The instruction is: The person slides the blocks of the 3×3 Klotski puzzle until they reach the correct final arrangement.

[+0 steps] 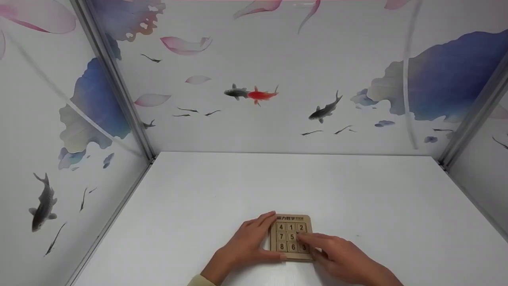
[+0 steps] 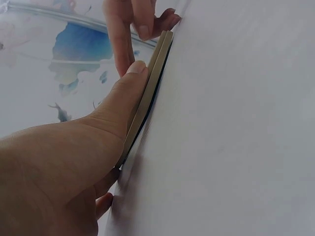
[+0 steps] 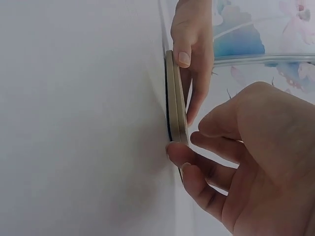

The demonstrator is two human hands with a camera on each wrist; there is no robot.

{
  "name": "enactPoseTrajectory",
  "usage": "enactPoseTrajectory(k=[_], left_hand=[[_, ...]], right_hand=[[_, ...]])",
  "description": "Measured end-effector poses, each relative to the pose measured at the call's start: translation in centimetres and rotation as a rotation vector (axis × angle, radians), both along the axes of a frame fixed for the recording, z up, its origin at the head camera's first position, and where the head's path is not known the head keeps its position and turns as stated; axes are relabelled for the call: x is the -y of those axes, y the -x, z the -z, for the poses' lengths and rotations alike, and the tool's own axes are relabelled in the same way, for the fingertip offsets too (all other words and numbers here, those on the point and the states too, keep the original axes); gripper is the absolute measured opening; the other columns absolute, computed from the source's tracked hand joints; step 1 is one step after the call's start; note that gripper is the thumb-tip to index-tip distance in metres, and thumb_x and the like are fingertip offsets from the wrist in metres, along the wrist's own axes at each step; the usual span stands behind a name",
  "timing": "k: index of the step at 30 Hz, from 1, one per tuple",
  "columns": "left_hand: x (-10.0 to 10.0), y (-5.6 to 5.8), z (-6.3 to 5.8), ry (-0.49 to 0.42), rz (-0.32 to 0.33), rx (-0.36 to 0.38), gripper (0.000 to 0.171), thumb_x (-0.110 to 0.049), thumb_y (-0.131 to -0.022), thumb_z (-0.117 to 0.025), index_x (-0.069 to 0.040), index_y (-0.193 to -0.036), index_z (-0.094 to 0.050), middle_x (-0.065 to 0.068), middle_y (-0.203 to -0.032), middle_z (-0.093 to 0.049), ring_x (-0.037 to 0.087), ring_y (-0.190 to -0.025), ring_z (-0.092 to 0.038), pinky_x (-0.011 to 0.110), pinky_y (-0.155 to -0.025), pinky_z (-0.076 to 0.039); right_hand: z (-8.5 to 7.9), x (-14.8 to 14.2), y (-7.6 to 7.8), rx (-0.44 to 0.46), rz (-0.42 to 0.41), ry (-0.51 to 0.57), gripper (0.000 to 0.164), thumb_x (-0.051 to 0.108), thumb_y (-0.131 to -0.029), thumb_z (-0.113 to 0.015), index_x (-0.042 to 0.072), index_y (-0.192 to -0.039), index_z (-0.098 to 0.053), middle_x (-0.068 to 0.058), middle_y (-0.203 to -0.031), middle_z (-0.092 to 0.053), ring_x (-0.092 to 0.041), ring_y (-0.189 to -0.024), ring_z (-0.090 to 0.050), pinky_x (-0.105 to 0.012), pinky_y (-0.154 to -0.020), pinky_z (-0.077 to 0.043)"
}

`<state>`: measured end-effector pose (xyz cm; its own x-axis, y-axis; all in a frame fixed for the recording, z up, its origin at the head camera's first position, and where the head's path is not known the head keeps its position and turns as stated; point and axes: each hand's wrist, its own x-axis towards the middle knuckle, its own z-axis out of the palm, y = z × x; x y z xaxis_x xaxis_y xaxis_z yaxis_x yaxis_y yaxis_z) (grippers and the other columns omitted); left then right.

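A square wooden number slide puzzle [image 1: 291, 256] lies flat on the white table, with dark lettering along its top border. Its tiles read 4, 1, 2 in the top row, 7 and 5 in the middle, and 8, 6, 3 at the bottom. My left hand [image 1: 248, 242] holds the puzzle's left side, thumb along the lower edge and fingers by the upper left corner. Over the right side is my right hand [image 1: 341, 254], its index fingertip at the right end of the middle row, hiding that spot. Its lower fingers rest by the puzzle's edge [image 3: 177, 108] in the right wrist view.
The white table [image 1: 206, 190] spreads around the puzzle. Printed panels enclose it, with a back wall [image 1: 278, 131] and a left wall [image 1: 24, 159] showing fish and petals. Metal posts [image 1: 115, 79] stand at the corners.
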<state>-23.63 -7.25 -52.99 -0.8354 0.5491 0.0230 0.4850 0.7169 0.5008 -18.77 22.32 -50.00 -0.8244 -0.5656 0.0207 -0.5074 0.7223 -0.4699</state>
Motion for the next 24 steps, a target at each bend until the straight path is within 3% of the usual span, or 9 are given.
enactPoseTrajectory(k=[5,15,24], left_hand=[[0.06,-0.03,-0.06,-0.004,0.007,-0.012,0.115,-0.086,-0.084,-0.070,-0.022,-0.172,-0.031,-0.006,-0.179,-0.031,0.017,-0.161,-0.039,0.050,-0.133,-0.035],[0.04,-0.17,-0.11,-0.012,-0.006,0.002,0.117,-0.088,-0.082,-0.070,-0.024,-0.172,-0.031,-0.007,-0.179,-0.031,0.018,-0.161,-0.040,0.050,-0.133,-0.034],[0.04,-0.08,-0.13,-0.004,-0.007,0.012,0.117,-0.089,-0.082,-0.068,-0.025,-0.172,-0.030,-0.009,-0.179,-0.030,0.018,-0.162,-0.039,0.050,-0.134,-0.033]], right_hand=[[0.20,-0.40,-0.44,0.038,-0.036,0.028,0.038,0.025,-0.112,-0.061,0.031,-0.149,-0.067,0.012,-0.149,-0.067,-0.014,-0.137,-0.066,-0.042,-0.106,-0.062],[-0.04,-0.70,-0.67,0.118,-0.027,0.014,0.038,0.029,-0.110,-0.064,0.032,-0.147,-0.069,0.014,-0.153,-0.064,-0.019,-0.141,-0.064,-0.045,-0.107,-0.062],[-0.35,-0.62,-0.61,0.111,-0.011,-0.032,0.044,0.024,-0.109,-0.063,0.034,-0.152,-0.064,0.015,-0.158,-0.059,-0.022,-0.143,-0.062,-0.047,-0.105,-0.062]])
